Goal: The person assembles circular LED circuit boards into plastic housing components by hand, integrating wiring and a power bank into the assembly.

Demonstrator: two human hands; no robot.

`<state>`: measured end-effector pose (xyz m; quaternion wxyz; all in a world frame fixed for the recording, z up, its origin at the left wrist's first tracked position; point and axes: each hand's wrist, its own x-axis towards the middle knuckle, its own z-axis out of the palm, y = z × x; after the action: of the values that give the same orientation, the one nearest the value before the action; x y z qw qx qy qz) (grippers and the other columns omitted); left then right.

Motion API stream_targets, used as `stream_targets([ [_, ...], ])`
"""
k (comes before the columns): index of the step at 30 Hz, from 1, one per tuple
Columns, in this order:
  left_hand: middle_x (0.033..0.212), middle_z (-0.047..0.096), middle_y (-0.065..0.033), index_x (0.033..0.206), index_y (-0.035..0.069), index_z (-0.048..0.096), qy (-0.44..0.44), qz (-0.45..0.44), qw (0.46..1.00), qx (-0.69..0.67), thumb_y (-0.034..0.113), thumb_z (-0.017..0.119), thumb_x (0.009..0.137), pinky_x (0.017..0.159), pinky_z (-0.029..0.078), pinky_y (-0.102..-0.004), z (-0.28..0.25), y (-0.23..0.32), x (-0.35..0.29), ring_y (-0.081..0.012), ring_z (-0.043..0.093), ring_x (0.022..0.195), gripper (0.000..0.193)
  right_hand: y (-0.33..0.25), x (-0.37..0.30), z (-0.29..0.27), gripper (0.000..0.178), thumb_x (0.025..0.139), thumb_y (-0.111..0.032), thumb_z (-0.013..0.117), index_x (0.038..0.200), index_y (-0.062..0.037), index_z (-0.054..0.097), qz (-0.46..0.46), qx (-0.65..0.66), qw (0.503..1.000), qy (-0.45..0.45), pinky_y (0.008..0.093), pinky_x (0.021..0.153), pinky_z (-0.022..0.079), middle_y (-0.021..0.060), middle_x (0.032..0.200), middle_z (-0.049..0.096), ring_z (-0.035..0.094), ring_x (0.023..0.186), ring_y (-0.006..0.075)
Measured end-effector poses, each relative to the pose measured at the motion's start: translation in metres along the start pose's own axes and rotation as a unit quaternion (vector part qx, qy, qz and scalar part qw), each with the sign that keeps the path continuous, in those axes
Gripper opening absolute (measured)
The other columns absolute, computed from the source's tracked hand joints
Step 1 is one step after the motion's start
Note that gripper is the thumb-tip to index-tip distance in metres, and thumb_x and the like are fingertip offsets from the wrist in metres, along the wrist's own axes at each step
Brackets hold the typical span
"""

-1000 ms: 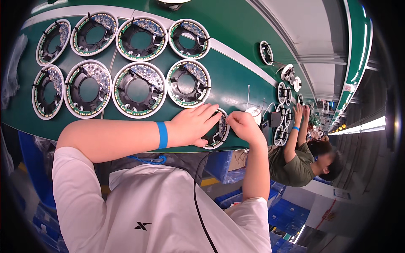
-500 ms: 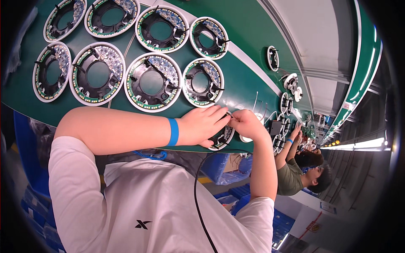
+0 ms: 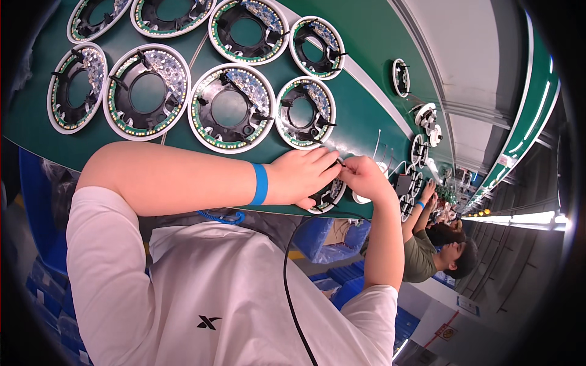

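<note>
My left hand (image 3: 302, 178), with a blue band at its wrist, spans a round light unit (image 3: 331, 198) at the table's near edge. Its fingers lie over the unit's far side and its thumb is at the near rim, gripping it. The unit has a white rim, small LEDs and a black inner frame; both hands hide much of it. My right hand (image 3: 365, 178) is closed in a pinch on a small black piece (image 3: 340, 163) at the unit's far edge, beside my left fingertips. Whether that piece is a clip or a wire end is unclear.
Several similar light units (image 3: 232, 108) lie in two rows on the green table (image 3: 177, 149). Right of my hands are a white round part (image 3: 361, 198) and a black box (image 3: 401, 183). A black cable (image 3: 287, 280) hangs before me. A co-worker (image 3: 421, 259) sits farther right.
The view has shifted slightly, so the table and units sit a little higher and farther right. My hands keep nearly the same hold on the light unit and the small black piece.
</note>
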<state>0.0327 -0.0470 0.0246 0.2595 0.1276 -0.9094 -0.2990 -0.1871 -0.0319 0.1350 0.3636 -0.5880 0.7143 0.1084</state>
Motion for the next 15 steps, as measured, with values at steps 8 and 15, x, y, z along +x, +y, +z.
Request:
stream_targets([
  [8, 0.157, 0.045, -0.0255, 0.149, -0.003, 0.048, -0.003, 0.000, 1.000, 0.004, 0.043, 0.087, 0.073, 0.121, 0.038, -0.0474, -0.001, -0.001, -0.001, -0.0405, 0.046, 0.143, 0.097, -0.011, -0.001, 0.007, 0.016, 0.084, -0.012, 0.067, 0.078, 0.0030, 0.070, -0.050, -0.088, 0.994, 0.044, 0.0483, 0.064, 0.053, 0.0266, 0.073, 0.066, 0.069, 0.070, 0.0433],
  [15, 0.162, 0.039, -0.0251, 0.152, -0.002, 0.046, -0.035, -0.003, 0.999, -0.016, 0.044, 0.087, 0.074, 0.124, 0.035, -0.0492, -0.001, -0.001, 0.001, -0.0416, 0.042, 0.148, 0.099, -0.012, 0.001, -0.002, 0.017, 0.083, -0.014, 0.070, 0.078, 0.0016, 0.070, -0.044, -0.112, 0.993, 0.018, 0.0520, 0.070, 0.055, 0.0261, 0.074, 0.068, 0.069, 0.074, 0.0461],
])
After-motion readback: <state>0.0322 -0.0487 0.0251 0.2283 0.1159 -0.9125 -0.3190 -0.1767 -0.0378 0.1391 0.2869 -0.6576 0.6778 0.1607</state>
